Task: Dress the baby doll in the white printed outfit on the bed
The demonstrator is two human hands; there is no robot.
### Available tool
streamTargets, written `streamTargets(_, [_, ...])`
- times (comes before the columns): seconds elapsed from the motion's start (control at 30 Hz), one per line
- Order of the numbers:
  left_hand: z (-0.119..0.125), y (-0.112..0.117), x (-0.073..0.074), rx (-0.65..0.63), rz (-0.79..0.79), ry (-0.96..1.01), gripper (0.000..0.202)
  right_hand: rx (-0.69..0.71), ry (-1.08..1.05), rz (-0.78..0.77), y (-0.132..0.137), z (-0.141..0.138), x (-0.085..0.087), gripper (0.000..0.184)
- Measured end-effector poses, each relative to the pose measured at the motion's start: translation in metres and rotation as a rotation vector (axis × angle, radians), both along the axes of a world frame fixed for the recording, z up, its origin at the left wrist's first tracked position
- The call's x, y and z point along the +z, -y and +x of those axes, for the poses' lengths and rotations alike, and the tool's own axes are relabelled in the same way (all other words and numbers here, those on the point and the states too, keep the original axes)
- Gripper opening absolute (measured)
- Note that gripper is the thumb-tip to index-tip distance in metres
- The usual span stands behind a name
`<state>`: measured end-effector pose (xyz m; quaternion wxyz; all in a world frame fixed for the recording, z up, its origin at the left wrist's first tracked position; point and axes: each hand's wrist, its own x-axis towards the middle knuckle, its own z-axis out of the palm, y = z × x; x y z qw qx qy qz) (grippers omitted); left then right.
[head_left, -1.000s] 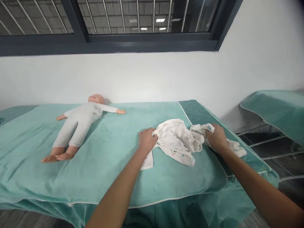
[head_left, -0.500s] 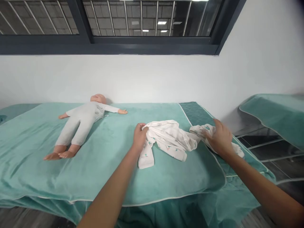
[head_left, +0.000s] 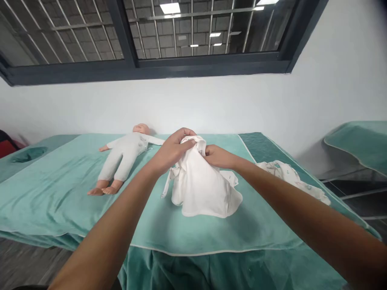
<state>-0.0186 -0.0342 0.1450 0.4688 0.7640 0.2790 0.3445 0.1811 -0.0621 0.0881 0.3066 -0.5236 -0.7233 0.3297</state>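
A small white baby shirt [head_left: 205, 189] hangs from both hands over the bed, its lower edge spread toward me. My left hand [head_left: 178, 147] is closed on the gathered upper end of the cloth. At the right side of that same end, my right hand [head_left: 217, 156] also grips it, with its fingertips hidden in the fabric. Farther right, a white printed baby garment [head_left: 290, 177] lies crumpled on the bed. To the left, a baby doll [head_left: 125, 151] in a white long-sleeved suit lies on its back with bare feet toward me.
A green cloth [head_left: 75, 213] with pale piping covers the bed. Behind it rises a white wall [head_left: 211, 104] with a dark-framed, barred window [head_left: 208, 66]. Another green-covered surface [head_left: 359, 141] stands at the right, above metal rails. A face hole [head_left: 29, 154] shows at the far left.
The baby shirt has been lifted and turned, now hanging from both hands. My right hand has left the printed garment and moved left to the shirt. The camera view has shifted.
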Motion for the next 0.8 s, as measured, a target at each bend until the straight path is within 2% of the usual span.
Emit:
streamTargets(0.07, [-0.013,-0.005,0.006,0.157,0.278,-0.195,0.023,-0.065,0.074,0.091,-0.002,-0.005,0.012,0.034])
streamTargets(0.13, [-0.023,-0.011,0.009,0.312,0.544,-0.432,0.022,-0.149,0.162,0.26,0.001,-0.004,0.025,0.031])
streamTargets(0.2, [-0.03,-0.015,0.009,0.424,0.745,-0.635,0.02,-0.222,0.293,0.378,0.005,0.0,0.038,0.027])
streamTargets(0.27, [-0.034,-0.017,0.007,0.503,0.86,-0.745,0.021,-0.287,0.439,0.426,0.009,0.007,0.047,0.029])
streamTargets(0.33, [-0.036,-0.017,0.004,0.556,0.878,-0.787,0.023,-0.345,0.544,0.438,0.014,0.018,0.051,0.032])
streamTargets(0.47, [-0.043,-0.018,-0.006,0.613,0.711,-0.734,0.025,-0.444,0.604,0.434,0.028,0.043,0.036,0.037])
streamTargets(0.6, [-0.053,-0.018,-0.009,0.533,0.453,-0.528,0.022,-0.54,0.493,0.379,0.05,0.065,0.019,0.037])
streamTargets(0.7, [-0.064,-0.021,-0.005,0.42,0.155,-0.399,0.026,-0.632,0.383,0.287,0.063,0.076,0.025,0.035])
streamTargets(0.8, [-0.075,-0.033,-0.005,0.273,-0.077,-0.431,0.039,-0.656,0.372,0.22,0.06,0.087,0.04,0.033])
